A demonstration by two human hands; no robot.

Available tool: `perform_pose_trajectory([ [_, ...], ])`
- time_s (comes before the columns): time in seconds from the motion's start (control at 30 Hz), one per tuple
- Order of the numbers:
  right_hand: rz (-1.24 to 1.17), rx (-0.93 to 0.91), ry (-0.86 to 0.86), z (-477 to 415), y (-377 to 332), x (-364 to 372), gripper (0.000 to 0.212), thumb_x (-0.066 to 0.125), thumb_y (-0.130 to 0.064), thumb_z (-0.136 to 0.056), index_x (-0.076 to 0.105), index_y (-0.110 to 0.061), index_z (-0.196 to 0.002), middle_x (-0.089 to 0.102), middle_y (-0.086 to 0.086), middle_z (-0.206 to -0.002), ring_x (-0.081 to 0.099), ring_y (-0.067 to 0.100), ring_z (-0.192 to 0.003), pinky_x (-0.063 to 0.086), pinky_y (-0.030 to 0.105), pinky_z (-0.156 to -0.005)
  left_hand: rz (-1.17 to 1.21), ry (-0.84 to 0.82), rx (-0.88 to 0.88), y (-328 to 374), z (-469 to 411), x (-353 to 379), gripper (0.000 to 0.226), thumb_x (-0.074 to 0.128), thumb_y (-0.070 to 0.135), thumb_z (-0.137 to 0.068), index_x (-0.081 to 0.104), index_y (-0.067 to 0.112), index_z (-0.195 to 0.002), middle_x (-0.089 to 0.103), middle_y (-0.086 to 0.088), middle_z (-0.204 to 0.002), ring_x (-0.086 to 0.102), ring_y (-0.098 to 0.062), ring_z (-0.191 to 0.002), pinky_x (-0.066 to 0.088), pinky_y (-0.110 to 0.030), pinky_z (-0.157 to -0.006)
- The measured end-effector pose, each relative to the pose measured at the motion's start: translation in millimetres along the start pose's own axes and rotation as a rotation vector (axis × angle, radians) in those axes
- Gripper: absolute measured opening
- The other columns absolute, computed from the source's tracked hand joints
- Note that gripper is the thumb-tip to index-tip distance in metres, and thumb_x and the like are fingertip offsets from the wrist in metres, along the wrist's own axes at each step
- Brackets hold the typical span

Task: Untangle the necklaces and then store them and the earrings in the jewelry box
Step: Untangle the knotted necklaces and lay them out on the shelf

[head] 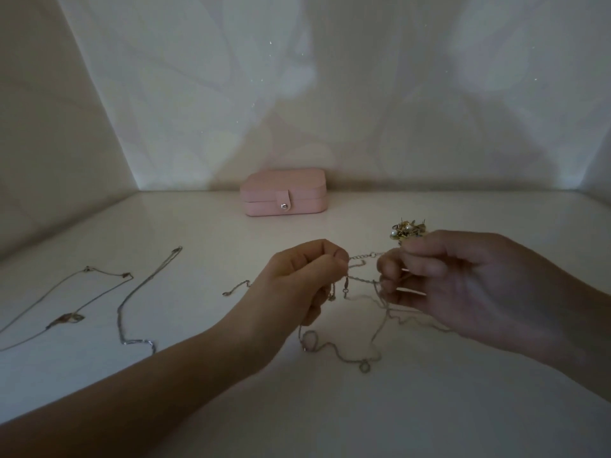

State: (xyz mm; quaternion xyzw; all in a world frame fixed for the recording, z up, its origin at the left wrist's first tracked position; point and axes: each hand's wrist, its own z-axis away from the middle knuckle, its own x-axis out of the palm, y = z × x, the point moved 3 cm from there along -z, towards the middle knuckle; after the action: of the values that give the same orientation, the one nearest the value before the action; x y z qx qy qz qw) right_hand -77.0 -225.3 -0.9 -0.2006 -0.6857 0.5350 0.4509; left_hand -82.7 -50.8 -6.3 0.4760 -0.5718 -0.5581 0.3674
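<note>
The untangling step is in hand, with storing not yet begun: the pink rounded-rectangle jewelry box [284, 193] sits at the far edge of the white table [330, 408] against the wall, its lid down and its snap tab fastened. The left hand [297, 282] has its fingers curled, thumb and forefinger pinching one strand of the tangle of thin silver chains [362, 256]. The right hand [463, 285], somewhat blurred, pinches the same tangle with thumb and fingertips just to the right, its other fingers loosely bent. The tangle is held above the table between the hands, and its loose loops trail down onto the near surface. The next move likely calls for a gentle pull apart and a strand fed back through a loop rather than a tug, which could tighten the knot. By count: one box; two necklaces lying free at the left, a fine chain with small pendants [66, 317] and a plain silver chain [137, 294]; and one small heap of gold and pearl earrings [407, 230], just beyond the right hand (too bunched to count). How many necklaces make up the tangle cannot be told.
</note>
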Motion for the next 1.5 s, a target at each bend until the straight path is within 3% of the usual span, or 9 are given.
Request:
perform_pose_trajectory([
  [0.13,0.044,-0.073,0.103,-2.0,-1.4,-1.8,0.029,0.083,-0.029,-0.051,0.061,-0.01,-0.051,0.061,0.01,-0.069,0.064,0.021,-0.075,0.056,0.033,-0.083,0.122,-0.058,-0.026,-0.1,-0.6,-0.4,0.006,0.06,0.021,-0.08,0.061,0.02,-0.073,0.031,0.006,-0.06,0.026,-0.005,-0.049,0.026,-0.013,-0.043],
  [0.23,-0.086,-0.088,0.21,-0.4,-7.8,1.0,0.019,0.068,-0.019,-0.062,0.059,-0.006,-0.053,0.038,0.003,-0.047,0.046,0.016,-0.043,0.058,0.029,-0.057,0.215,-0.204,-0.088,-0.7,0.6,3.4,0.011,0.062,0.026,-0.078,0.069,0.02,-0.073,0.025,-0.004,-0.073,0.016,-0.01,-0.056,0.019,-0.015,-0.043],
  [0.33,-0.068,-0.039,0.156,3.1,-14.9,1.4,0.017,0.062,-0.023,-0.072,0.062,-0.01,-0.061,0.023,-0.005,-0.042,0.022,0.005,-0.03,0.031,0.016,-0.029,0.387,-0.327,-0.161,-2.3,1.8,5.9,0.003,0.069,0.024,-0.071,0.07,0.022,-0.068,0.056,0.006,-0.072,0.025,-0.007,-0.054,0.019,-0.014,-0.041],
  [0.5,-0.028,-0.083,0.098,2.3,-21.0,-19.0,0.014,0.074,-0.023,-0.068,0.068,-0.01,-0.07,0.028,-0.007,-0.046,0.026,0.003,-0.034,0.032,0.016,-0.032,0.579,-0.263,-0.121,1.9,-6.5,-8.2,0.019,0.082,0.025,-0.057,0.068,0.022,-0.071,0.062,0.006,-0.076,0.035,-0.004,-0.049,0.022,-0.013,-0.037],
  [0.67,-0.083,-0.14,0.176,-0.2,-27.8,-27.9,0.022,0.066,-0.017,-0.063,0.077,-0.012,-0.08,0.028,-0.006,-0.05,0.026,0.004,-0.035,0.033,0.014,-0.032,0.224,-0.08,-0.095,2.7,-13.7,-19.9,0.014,0.059,0.028,-0.08,0.051,0.017,-0.076,0.042,0.007,-0.052,0.018,-0.006,-0.046,0.018,-0.014,-0.039],
  [0.77,-0.255,-0.011,-0.069,-8.2,-31.3,-38.9,0.029,0.051,-0.013,-0.088,0.07,-0.005,-0.108,0.031,-0.002,-0.053,0.025,0.009,-0.042,0.03,0.019,-0.035,0.063,-0.03,-0.057,-0.1,-19.7,-28.5,0.017,0.056,0.03,-0.08,0.054,0.013,-0.078,0.051,0.003,-0.055,0.02,-0.006,-0.045,0.021,-0.014,-0.04],
  [0.97,-0.253,-0.067,-0.085,-2.0,-40.3,-79.7,0.052,0.012,-0.02,-0.107,0.051,0.011,-0.12,0.056,0.021,-0.09,0.05,0.029,-0.083,0.036,0.041,-0.105,-0.013,0.028,-0.032,4.0,-29.9,-52.7,0.024,0.053,0.034,-0.082,0.07,0.017,-0.08,0.054,-0.011,-0.081,0.017,-0.008,-0.05,0.016,-0.017,-0.042],
  [1.13,-0.375,0.005,-0.346,-6.5,-47.8,-92.8,0.046,0.004,-0.022,-0.107,0.005,-0.022,-0.154,0.056,0.015,-0.09,0.036,0.016,-0.064,0.039,0.024,-0.057,-0.065,-0.081,-0.117,12.4,-28.6,-59.5,0.017,0.055,0.032,-0.08,0.054,0.014,-0.081,0.039,0.005,-0.054,0.022,-0.005,-0.044,0.02,-0.012,-0.034],
  [1.5,-0.281,-0.061,-0.301,-3.2,-64.3,-136.5,0.043,-0.005,-0.024,-0.106,-0.002,-0.026,-0.149,0.057,0.018,-0.1,0.036,0.019,-0.07,0.042,0.029,-0.064,-0.344,0.049,-0.293,7.1,-32.8,-94.3,0.027,0.05,0.028,-0.096,0.067,0.01,-0.105,0.061,-0.005,-0.088,0.03,-0.005,-0.045,0.024,-0.015,-0.039],
])
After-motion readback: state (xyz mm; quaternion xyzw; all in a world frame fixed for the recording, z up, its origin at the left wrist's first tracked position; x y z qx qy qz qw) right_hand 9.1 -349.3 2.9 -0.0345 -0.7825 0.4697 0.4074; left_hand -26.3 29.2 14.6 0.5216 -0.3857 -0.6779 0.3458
